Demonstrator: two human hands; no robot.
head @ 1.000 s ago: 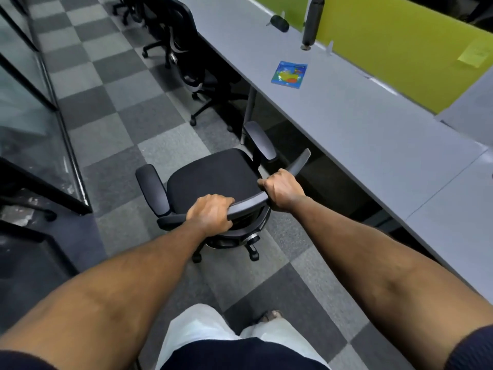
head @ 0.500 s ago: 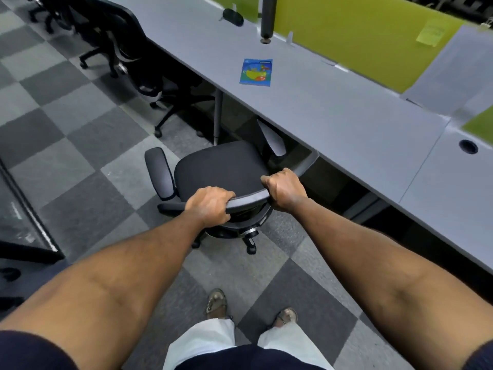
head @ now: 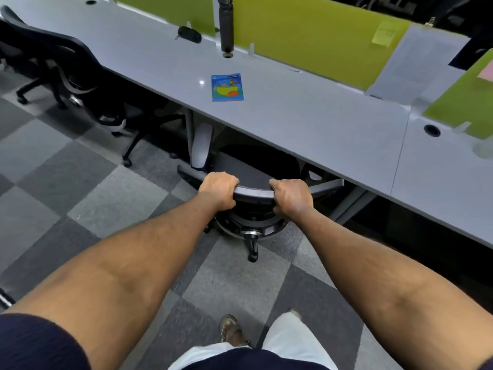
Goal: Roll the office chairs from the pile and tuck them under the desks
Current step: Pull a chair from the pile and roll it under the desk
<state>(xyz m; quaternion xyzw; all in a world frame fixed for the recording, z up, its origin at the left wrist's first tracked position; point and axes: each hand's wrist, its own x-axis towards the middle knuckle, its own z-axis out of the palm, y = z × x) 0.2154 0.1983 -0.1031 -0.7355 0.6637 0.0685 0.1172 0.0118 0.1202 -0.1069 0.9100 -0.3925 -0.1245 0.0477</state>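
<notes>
A black office chair (head: 250,169) stands in front of me with its seat partly under the long grey desk (head: 306,121). My left hand (head: 217,193) and my right hand (head: 292,196) both grip the top edge of its backrest, side by side. The chair's left armrest (head: 201,145) shows by a desk leg; its right armrest is mostly hidden beneath the desktop. One castor (head: 252,256) sticks out toward me below the seat.
Another black chair (head: 74,76) is tucked under the desk at the left. A blue booklet (head: 227,87) lies on the desktop, with a black pole (head: 226,25) and green partitions (head: 306,36) behind. Checkered grey carpet (head: 80,196) spreads left of me.
The chair has swung to face the desk and rolled forward, so its seat now sits partly under the desktop. Both hands stayed on the backrest.
</notes>
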